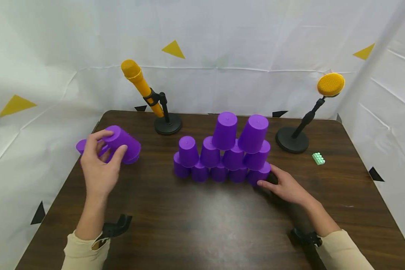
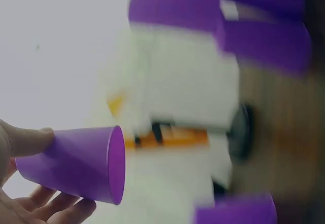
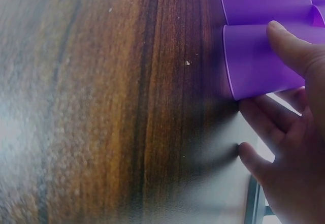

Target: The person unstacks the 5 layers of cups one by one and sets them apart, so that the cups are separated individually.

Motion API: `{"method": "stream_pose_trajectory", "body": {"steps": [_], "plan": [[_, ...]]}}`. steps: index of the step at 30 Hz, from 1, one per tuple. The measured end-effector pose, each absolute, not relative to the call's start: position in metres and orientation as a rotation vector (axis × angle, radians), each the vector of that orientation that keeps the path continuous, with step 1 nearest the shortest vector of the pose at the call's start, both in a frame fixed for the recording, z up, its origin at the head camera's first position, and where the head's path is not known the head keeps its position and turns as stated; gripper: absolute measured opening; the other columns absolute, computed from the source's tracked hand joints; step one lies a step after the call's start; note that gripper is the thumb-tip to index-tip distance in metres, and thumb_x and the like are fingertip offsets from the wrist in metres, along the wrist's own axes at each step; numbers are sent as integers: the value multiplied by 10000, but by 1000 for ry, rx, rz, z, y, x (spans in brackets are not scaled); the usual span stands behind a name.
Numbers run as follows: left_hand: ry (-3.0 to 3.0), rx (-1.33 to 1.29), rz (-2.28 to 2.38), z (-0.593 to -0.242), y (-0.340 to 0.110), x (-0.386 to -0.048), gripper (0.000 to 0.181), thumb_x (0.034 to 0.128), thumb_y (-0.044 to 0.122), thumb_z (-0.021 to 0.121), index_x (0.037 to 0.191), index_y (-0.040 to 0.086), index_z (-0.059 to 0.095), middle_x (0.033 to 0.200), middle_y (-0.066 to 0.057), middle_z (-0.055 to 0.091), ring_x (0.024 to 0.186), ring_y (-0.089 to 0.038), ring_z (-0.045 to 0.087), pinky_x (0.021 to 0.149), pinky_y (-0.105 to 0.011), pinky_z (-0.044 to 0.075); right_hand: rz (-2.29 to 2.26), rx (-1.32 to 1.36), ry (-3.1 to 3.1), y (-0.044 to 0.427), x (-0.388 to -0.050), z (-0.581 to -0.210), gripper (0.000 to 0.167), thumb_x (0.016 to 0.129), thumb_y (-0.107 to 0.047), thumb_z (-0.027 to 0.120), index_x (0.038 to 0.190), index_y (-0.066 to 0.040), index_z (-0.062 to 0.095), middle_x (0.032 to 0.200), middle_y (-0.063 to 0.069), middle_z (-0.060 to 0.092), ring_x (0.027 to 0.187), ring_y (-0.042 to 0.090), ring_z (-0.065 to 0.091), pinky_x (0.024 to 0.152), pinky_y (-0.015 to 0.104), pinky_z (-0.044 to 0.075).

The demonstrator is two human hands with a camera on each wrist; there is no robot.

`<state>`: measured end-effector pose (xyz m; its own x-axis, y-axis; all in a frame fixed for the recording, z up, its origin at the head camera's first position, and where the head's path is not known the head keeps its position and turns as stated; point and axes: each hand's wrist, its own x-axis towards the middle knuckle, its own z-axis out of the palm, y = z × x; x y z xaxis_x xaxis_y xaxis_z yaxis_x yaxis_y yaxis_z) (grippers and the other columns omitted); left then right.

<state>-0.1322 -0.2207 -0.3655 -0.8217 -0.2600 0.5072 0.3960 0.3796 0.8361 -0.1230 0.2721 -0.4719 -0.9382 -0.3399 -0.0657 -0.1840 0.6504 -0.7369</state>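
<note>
My left hand [image 1: 99, 168] holds a purple plastic cup [image 1: 126, 144] at the left side of the table, thumb on one side and fingers on the other. In the left wrist view this cup [image 2: 76, 158] lies sideways in the grip, its rim away from the palm. Another purple cup [image 1: 80, 145] shows partly behind the fingers. Mid-table, upside-down purple cups form a stepped stack, with two top cups [image 1: 225, 131] on the third level. My right hand [image 1: 285, 185] grips the bottom row's right-end cup [image 3: 259, 64], thumb on its front and fingertips at its outer side.
A yellow microphone [image 1: 141, 84] on a black stand is behind the left part of the table. At the back right stands a round yellow microphone [image 1: 330, 84]. A small mint toy brick [image 1: 318, 158] lies near the right edge. White sheeting [image 1: 239, 45] surrounds the table.
</note>
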Motion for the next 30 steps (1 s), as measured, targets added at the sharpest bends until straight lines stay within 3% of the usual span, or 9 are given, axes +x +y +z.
{"method": "stream_pose_trajectory", "body": {"steps": [3,10,20,30], "plan": [[-2121,101,-1413,-385,-261,-129,489,831,-57,731,1280,25,555,1307,-65,546,1142,-218,589,918,-298,515,-1151,-419,2675,272,-123,-472,745,926,-412,663,1506,-63,352,1455,179,470,1346,393,409,1067,628,295],[-2279,511,-1192,-431,-328,-131,468,881,23,700,1307,87,517,1381,-87,499,1238,-330,516,977,-466,471,-1145,-419,2681,272,-122,-472,737,926,-404,667,1498,-54,361,1445,182,479,1338,397,419,1063,628,302],[-2413,588,-1108,-457,-356,-143,475,885,7,673,1307,0,456,1413,-178,476,1269,-389,489,997,-545,435,-1153,-415,2681,272,-121,-473,742,926,-407,665,1501,-53,357,1452,186,471,1342,398,412,1067,627,296],[-2438,625,-1179,-465,-363,-148,472,895,4,650,1312,0,428,1442,-176,448,1307,-376,455,1029,-530,413,-1168,-424,2677,271,-120,-473,733,927,-393,669,1503,-62,357,1448,175,477,1344,387,414,1070,620,299]]}}
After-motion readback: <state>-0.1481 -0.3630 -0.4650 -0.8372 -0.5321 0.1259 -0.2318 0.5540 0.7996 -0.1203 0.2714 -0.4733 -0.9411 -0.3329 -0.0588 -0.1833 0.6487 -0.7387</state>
